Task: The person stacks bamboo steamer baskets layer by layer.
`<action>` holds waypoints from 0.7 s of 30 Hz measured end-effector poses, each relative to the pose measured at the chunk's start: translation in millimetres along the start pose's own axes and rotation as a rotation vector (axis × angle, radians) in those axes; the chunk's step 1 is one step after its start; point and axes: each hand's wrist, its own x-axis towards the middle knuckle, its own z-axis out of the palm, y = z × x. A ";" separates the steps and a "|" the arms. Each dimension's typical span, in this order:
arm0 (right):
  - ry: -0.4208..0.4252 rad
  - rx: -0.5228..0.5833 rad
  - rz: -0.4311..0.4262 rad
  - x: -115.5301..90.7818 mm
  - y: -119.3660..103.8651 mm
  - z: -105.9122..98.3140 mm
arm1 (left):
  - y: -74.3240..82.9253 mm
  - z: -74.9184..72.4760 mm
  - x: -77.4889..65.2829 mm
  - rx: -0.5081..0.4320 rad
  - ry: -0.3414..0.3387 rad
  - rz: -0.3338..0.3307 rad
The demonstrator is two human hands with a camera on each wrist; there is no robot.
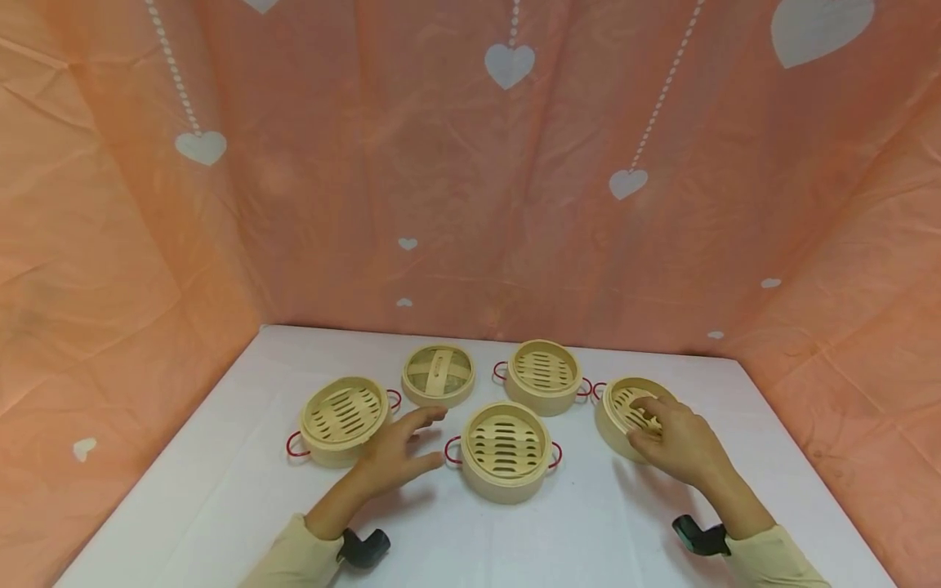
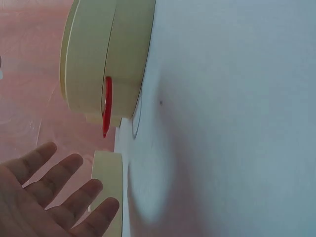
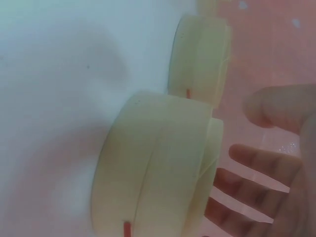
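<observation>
Head, tabletop: white (image 1: 515,543), running back to a pinkish drape (image 1: 470,204) printed with pale hearts; four slatted bamboo steamers and a lid stand on it.
Head, left steamer (image 1: 344,415): toward the left edge, slats facing up.
Head, lid (image 1: 439,374): near the back edge, a band across its top.
Head, back steamer (image 1: 544,374): also near the back edge, just right of the lid.
Head, front steamer (image 1: 504,451): midway across, closest of them all to the near edge.
Head, right steamer (image 1: 612,425): toward the right edge, partly covered by the right hand (image 1: 680,441).
Head, right hand: fingers loosely bent over that steamer, thumb apart; it looks released, though I cannot tell whether a fingertip touches the rim.
Head, left hand (image 1: 397,453): released, fingers outstretched between the left and front steamers; I cannot tell whether it brushes the left one.
Left wrist, fingers: spread apart and gripping nothing; a steamer with a red handle (image 2: 107,106) stands near them, another pale round piece just beyond.
Right wrist, steamers: one close by, a second past it on the white surface; the fingers lie beside the nearer rim, thumb well clear of it.
</observation>
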 end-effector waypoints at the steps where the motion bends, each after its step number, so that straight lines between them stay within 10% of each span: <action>1: 0.004 0.000 -0.004 0.4 0.9 0.7 | 0.7 0.7 1.3 -0.003 0.000 -0.004; 21: -0.014 -0.039 -0.020 0.5 6.9 14.5 | 7.7 13.4 14.2 -0.213 -0.091 -0.033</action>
